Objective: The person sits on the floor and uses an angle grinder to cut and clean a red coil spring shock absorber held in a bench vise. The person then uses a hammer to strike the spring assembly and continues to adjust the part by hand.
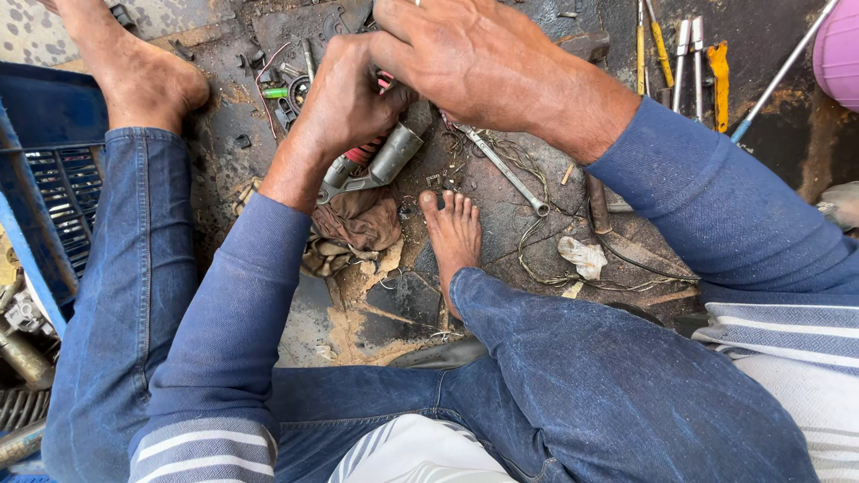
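Left hand (344, 98) is closed around a grey metal part (394, 154) at twelve o'clock of the bare foot (454, 234); right hand (474, 58) presses on top, its grip hidden. A slip could drop it onto the toes. Spanner (503, 170), rag (358, 224) and blue crate (49, 197) leave little room.

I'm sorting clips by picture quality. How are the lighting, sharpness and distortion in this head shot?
Head view: soft, even daylight with no hard shadows and no glare, even on the wrench; the left hand and right hand on the grey metal part are sharp; wide-lens stretch bends the jeans and sleeves near the edges; the pink object is cut off at the corner.
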